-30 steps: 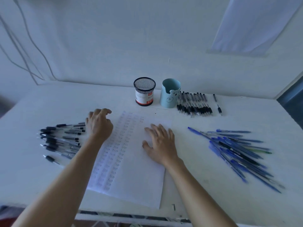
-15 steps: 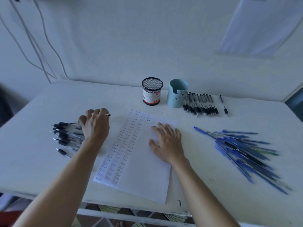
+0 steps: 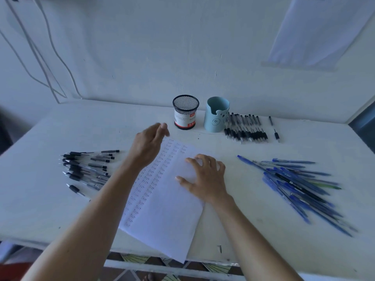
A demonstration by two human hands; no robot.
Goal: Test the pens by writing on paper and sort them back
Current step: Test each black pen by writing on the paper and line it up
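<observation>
Indoors | white table against pale wall | right hand spread on paper | left hand blurred, grip unclear

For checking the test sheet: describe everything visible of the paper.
The sheet of paper is white, lying flat and skewed on the table, near corner overhanging the front edge. Columns of handwritten "Test" fill its left part; the rest is blank. The right hand presses on it; the left hand hangs above its far left corner.

Head camera looks steeply down onto table.
</observation>
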